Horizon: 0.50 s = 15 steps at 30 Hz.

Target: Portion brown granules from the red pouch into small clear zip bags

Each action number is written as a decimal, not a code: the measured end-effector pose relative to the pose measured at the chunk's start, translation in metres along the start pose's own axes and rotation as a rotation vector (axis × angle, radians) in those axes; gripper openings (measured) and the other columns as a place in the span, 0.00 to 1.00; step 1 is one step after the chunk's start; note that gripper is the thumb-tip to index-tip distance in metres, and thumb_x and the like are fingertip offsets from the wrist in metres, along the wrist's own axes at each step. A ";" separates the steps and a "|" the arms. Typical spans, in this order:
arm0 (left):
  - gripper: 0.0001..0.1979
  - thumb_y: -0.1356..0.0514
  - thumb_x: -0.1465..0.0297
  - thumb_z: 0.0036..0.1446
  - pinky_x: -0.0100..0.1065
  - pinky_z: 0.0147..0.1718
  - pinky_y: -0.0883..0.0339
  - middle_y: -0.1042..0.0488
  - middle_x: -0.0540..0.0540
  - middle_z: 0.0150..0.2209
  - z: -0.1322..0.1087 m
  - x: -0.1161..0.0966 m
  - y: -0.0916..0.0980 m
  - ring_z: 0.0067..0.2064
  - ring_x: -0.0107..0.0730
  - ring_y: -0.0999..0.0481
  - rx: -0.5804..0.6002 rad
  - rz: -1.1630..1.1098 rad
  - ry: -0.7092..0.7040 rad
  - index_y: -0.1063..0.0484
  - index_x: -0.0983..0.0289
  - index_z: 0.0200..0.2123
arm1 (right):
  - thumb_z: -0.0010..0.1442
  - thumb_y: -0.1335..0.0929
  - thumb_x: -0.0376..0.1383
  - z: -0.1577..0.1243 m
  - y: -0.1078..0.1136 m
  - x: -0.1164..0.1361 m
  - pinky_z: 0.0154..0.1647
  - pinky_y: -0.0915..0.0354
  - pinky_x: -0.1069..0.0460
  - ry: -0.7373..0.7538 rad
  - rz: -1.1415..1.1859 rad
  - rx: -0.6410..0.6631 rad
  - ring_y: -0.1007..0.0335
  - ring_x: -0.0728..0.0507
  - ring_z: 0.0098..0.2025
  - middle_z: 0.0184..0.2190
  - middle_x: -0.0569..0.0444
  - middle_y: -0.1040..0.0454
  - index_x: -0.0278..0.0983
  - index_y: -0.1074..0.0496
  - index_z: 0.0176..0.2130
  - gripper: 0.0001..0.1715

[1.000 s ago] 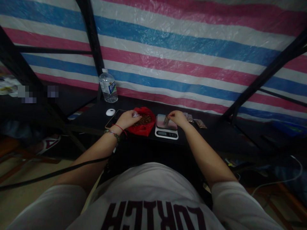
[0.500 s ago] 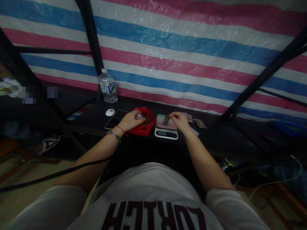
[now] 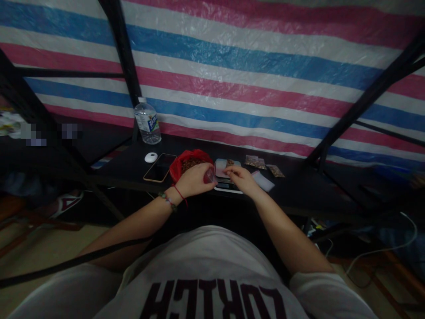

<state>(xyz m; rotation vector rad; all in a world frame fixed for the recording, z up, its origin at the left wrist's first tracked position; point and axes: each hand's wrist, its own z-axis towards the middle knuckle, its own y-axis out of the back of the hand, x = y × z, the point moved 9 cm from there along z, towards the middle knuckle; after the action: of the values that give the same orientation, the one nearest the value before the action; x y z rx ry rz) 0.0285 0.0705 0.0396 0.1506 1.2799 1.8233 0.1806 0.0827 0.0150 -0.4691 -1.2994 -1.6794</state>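
My left hand is closed round a small clear plastic cup-like thing, between the red bag and the scale. Beside it stands the open red plastic bag, filled with brown dried bits. My right hand is over the kitchen scale with thumb and fingers pinched; what is between them, if anything, I cannot make out. Just beyond these fingertips a small clear bag with brown contents rests on the scale plate. The scale's display is partly covered.
Several small filled bags lie right of the scale, near flat whitish bags. To the left are a phone, a white mouse-like object and a large clear bottle. Black frame posts rise against the striped sheet.
My left hand has moved right, out of the red bag, with the clear cup-like thing. My right hand has come down and left; the small bag held upright before now rests on the scale.
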 end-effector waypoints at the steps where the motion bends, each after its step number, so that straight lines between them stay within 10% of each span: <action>1: 0.24 0.38 0.59 0.49 0.40 0.47 0.34 0.26 0.58 0.45 -0.001 -0.005 -0.001 0.46 0.43 0.26 0.005 0.017 -0.014 0.33 0.63 0.48 | 0.58 0.37 0.36 -0.002 -0.005 0.003 0.39 0.35 0.51 0.009 0.022 0.025 0.30 0.46 0.37 0.36 0.52 0.24 0.36 0.25 0.39 0.13; 15: 0.23 0.39 0.60 0.50 0.42 0.48 0.34 0.27 0.60 0.45 -0.005 -0.027 -0.004 0.47 0.44 0.27 0.032 0.087 -0.102 0.33 0.63 0.49 | 0.57 0.34 0.37 -0.006 -0.016 0.029 0.40 0.35 0.53 0.091 0.044 0.057 0.30 0.47 0.37 0.34 0.54 0.25 0.37 0.27 0.34 0.08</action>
<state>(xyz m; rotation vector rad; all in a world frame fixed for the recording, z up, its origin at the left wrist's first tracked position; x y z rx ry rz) 0.0444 0.0483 0.0432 0.3177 1.2477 1.8448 0.1537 0.0651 0.0261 -0.3802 -1.2583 -1.6051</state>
